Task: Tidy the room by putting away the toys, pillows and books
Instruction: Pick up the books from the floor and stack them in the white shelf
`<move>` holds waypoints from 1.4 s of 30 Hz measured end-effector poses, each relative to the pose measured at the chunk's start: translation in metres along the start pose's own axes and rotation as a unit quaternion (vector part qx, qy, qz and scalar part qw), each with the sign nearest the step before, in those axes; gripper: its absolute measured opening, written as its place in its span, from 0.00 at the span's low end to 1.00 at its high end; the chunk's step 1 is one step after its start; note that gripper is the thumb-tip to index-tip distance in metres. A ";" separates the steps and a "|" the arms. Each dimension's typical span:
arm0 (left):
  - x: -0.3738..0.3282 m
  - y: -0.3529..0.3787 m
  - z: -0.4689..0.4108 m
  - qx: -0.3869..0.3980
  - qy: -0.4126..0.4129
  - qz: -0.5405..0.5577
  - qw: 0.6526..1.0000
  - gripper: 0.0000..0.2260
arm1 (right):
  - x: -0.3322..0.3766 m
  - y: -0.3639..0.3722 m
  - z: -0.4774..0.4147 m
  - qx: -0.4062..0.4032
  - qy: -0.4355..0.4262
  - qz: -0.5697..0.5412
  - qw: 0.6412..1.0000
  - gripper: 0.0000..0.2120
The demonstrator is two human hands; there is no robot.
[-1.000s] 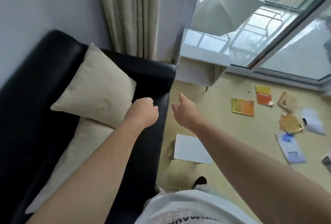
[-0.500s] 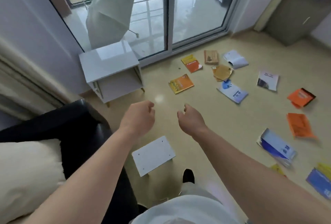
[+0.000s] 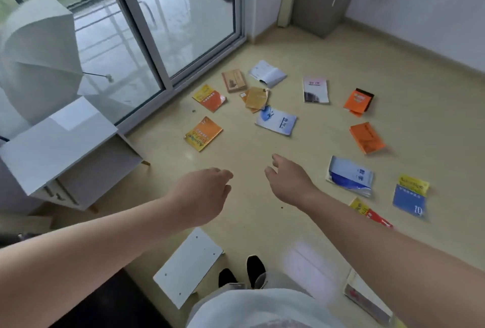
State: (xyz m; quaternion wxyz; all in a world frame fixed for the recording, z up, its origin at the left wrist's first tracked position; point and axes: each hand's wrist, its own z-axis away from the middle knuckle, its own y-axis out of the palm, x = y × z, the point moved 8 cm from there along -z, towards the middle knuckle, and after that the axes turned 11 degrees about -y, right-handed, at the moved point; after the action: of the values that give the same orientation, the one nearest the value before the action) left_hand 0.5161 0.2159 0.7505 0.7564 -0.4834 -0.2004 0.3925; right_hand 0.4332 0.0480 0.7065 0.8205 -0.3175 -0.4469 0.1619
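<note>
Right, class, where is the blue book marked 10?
Head view, floor, right side: the blue book lies against a yellow book, right of the right hand.

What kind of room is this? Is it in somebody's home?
Probably a living room in a home. There is a sliding glass door with an open umbrella outside it. A small white side table stands beside the door, and books lie scattered on the floor.

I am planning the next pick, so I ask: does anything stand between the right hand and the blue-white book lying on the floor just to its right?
Nothing visible does. Only bare floor lies between the right hand and the blue-white book, and the hand holds nothing.
</note>
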 end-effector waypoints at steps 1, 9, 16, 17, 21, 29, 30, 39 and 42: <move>-0.001 0.002 0.000 0.013 0.017 -0.025 0.999 0.17 | -0.002 -0.004 0.002 -0.002 0.002 0.005 1.000 0.27; 0.004 0.002 -0.055 0.004 0.035 0.060 0.998 0.18 | -0.004 -0.026 -0.014 -0.023 0.029 0.028 0.999 0.28; 0.042 -0.016 -0.130 -0.058 -0.167 0.393 0.902 0.14 | -0.010 -0.053 -0.081 -0.032 0.027 -0.016 0.999 0.28; 0.047 -0.016 -0.145 -0.060 -0.197 0.412 0.888 0.14 | -0.013 -0.057 -0.097 -0.033 0.027 -0.020 0.999 0.28; 0.052 -0.010 -0.217 -0.020 -0.252 0.484 0.838 0.12 | -0.016 -0.079 -0.176 -0.033 0.011 -0.037 0.999 0.28; 0.056 -0.015 -0.328 0.034 -0.395 0.680 0.616 0.09 | -0.009 -0.122 -0.325 0.034 0.000 -0.051 0.998 0.27; 0.060 -0.018 -0.338 0.028 -0.403 0.685 0.607 0.09 | -0.004 -0.125 -0.343 0.040 -0.002 -0.052 0.998 0.27; 0.101 -0.042 -0.410 0.026 -0.439 0.695 0.569 0.08 | 0.023 -0.113 -0.455 0.102 0.023 -0.055 0.993 0.27; 0.109 -0.047 -0.451 0.058 -0.426 0.681 0.593 0.08 | 0.029 -0.114 -0.495 0.103 0.040 -0.040 0.993 0.27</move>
State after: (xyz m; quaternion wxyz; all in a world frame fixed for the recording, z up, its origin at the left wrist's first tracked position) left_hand 0.9094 0.0322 0.5798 0.1236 -0.2125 -0.0891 0.9652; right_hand 0.8610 -0.2076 0.6034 0.8721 -0.2193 -0.4067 0.1611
